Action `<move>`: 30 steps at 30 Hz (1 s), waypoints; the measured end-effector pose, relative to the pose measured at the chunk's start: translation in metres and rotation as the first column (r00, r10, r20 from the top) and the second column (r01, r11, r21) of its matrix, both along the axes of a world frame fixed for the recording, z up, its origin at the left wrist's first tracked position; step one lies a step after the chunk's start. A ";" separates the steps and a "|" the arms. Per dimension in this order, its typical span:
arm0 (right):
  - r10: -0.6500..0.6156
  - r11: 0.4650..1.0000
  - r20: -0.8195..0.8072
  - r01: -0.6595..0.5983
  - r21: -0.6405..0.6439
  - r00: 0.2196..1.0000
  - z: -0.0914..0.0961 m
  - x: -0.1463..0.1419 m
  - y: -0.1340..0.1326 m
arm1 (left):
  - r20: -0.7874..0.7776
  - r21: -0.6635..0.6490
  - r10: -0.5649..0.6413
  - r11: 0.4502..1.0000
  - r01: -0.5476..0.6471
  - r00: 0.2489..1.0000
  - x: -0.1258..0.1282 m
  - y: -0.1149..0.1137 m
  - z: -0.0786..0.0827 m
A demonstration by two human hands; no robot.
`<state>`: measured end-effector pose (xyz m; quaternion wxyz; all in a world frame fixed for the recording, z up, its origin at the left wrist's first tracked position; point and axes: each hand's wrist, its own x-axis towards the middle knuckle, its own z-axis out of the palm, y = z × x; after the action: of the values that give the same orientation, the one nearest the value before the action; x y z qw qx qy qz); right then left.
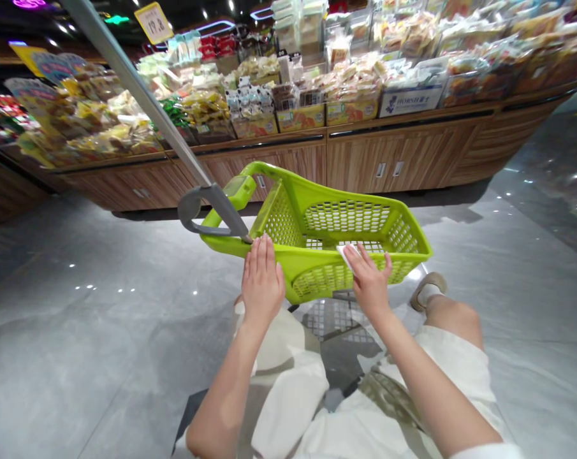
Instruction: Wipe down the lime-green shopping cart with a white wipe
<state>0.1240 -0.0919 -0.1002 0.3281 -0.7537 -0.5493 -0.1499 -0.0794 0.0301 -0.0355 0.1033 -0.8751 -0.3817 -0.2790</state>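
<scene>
Pale shorts [291,408], nearest, below the forearms. Left hand [263,277]: grip released, fingers together and extended, laid over the near rim, apparently as a steadying rest. Right hand [372,280]: grip closed on a small white cloth [344,253], pressed to the same rim, which presumably gives it firm backing; thumb hidden. Green plastic shopping cart [312,253]: set broadside just before the person, likely so the long side lies within reach of both hands. Grey pole [161,121] with looped fitting [190,210]: slanting, lower end beside the left fingertips; whether fixed or leaning, cannot tell. Beyond: wood-fronted display worktop [365,153], bearing bagged snacks in cartons, evidently massed for browsing; price card [153,23] raised above, presumably for visibility.
</scene>
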 end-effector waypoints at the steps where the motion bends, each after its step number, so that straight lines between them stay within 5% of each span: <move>1: -0.010 1.000 0.006 0.010 0.005 1.000 -0.003 0.004 -0.004 | 0.011 -0.005 0.026 1.000 -0.026 1.000 0.004 -0.004 0.001; 4: -0.024 0.999 0.004 0.024 0.032 1.000 -0.004 0.003 -0.002 | 0.038 -0.025 0.104 0.994 -0.103 0.994 0.026 -0.023 0.002; 9: 0.011 1.000 0.018 -0.012 0.017 1.000 0.000 0.001 0.003 | -0.160 -0.080 -0.218 0.975 0.207 0.963 0.082 -0.050 -0.014; 14: 0.047 0.999 0.103 -0.045 -0.025 0.994 -0.010 0.038 -0.025 | -0.239 -0.124 -0.326 0.945 0.304 0.915 0.103 -0.047 -0.032; 18: -0.152 0.988 0.102 0.148 0.040 0.983 -0.037 0.091 -0.061 | -0.227 -0.121 -0.310 0.950 0.289 0.923 0.102 -0.044 -0.036; 23: -0.477 0.875 -0.048 0.479 0.071 0.878 -0.062 0.133 -0.086 | -0.183 -0.123 -0.299 0.952 0.280 0.937 0.103 -0.045 -0.039; 26: -0.473 0.877 -0.074 0.478 0.058 0.878 -0.052 0.114 -0.069 | -0.149 -0.123 -0.301 0.951 0.284 0.942 0.104 -0.045 -0.042; 30: -0.258 0.965 -0.061 0.260 0.021 0.964 -0.021 0.048 -0.019 | -0.137 -0.117 -0.282 0.957 0.267 0.950 0.104 -0.044 -0.042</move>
<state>0.1722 -0.1107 -0.1214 0.3322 -0.8183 -0.4343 -0.1773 0.0246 -0.0138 -0.0774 0.0499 -0.9424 -0.2602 -0.2042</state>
